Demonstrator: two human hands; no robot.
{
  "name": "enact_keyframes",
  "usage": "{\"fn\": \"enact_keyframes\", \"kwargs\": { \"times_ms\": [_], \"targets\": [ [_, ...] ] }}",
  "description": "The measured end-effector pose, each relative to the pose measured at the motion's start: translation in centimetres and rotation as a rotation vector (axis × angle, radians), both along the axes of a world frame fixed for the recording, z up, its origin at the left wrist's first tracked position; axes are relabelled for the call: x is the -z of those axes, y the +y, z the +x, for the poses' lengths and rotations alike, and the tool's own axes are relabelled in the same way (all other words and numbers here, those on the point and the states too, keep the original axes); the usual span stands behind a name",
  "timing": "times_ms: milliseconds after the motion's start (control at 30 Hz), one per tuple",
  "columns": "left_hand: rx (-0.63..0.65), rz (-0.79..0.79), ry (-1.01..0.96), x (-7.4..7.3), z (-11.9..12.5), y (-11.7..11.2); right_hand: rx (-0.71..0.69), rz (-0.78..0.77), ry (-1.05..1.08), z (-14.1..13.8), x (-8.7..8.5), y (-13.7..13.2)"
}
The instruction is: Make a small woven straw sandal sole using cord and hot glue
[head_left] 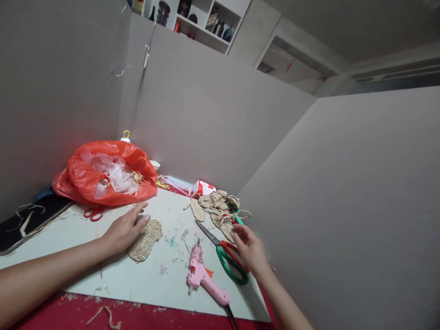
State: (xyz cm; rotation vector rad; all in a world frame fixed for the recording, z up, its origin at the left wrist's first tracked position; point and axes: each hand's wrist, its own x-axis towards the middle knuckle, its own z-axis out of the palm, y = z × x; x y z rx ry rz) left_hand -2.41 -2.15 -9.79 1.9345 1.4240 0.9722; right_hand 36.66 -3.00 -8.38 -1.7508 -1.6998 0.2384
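My left hand (124, 227) lies with outstretched fingers beside a woven straw sole (147, 242), its thumb over the sole's upper left edge. Nothing is gripped in it. On the right, my right hand (250, 250) hovers by the scissors (225, 252), which have green and orange handles and partly parted blades. Its fingers are loosely curved and apart, holding nothing that I can see. Between the hands a pink hot glue gun (206, 277) rests on its side, nozzle pointing away from me. Behind the scissors sits a pile of braided straw pieces (218, 204).
A red plastic bag (77, 183) with straw and white plastic fills the back left, near red-handled scissors (94, 213). A black board (30, 224) lies at far left. A red and white box (204, 187) stands at the back. Grey partitions (192, 114) enclose the white board (137, 284).
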Motion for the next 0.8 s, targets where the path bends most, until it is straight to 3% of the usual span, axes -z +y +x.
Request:
{"fn": "enact_keyframes", "kwargs": {
  "times_ms": [233, 433, 600, 800],
  "targets": [
    [0.024, -0.11, -0.133, -1.0, 1.0, -1.0, -0.072, 0.084, -0.334, -1.9, -1.0, 7.7],
    [0.032, -0.085, -0.138, -0.6, 0.7, -0.6, -0.126, -0.028, -0.519, -3.2, -0.5, 12.7],
    [0.038, -0.047, -0.102, 0.0, 0.6, -0.2, -0.116, -0.023, -0.518, -1.3, -0.9, 13.3],
    [0.002, -0.007, -0.077, 0.0, 0.7, 0.0, -0.142, 0.193, -0.396, 0.5, -3.0, 12.1]
  ]
}}
